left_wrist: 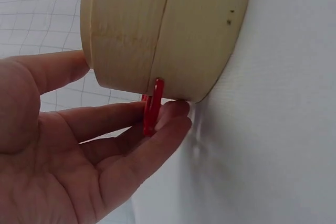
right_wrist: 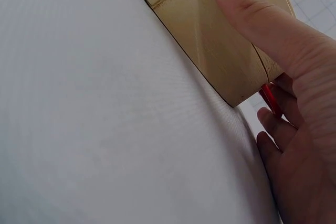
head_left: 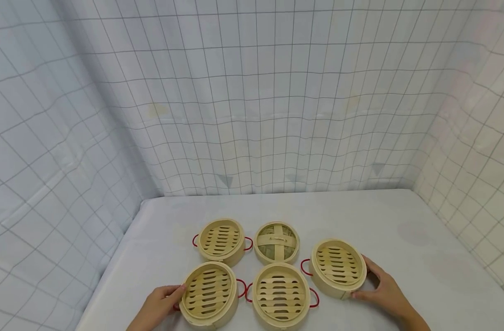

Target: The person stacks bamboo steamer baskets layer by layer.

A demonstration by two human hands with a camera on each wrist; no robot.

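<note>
At the front left of the table is a bamboo steamer basket (head_left: 208, 294) with red handles. My left hand (head_left: 162, 301) holds its left side, thumb at the rim and fingers about the red handle (left_wrist: 154, 106). On the right, another bamboo steamer basket (head_left: 338, 266) is gripped by my right hand (head_left: 382, 289). In the right wrist view the thumb (right_wrist: 262, 19) presses the basket's wall, while the other fingers reach round near its red handle (right_wrist: 271, 99). Both baskets have slatted bottoms.
Between the held baskets stands a third steamer basket (head_left: 280, 296). Behind are another basket (head_left: 221, 241) at the left and a woven steamer lid (head_left: 276, 242) with a small top loop. The white-covered table (head_left: 400, 239) meets grid-patterned cloth walls (head_left: 272, 115) at back and sides.
</note>
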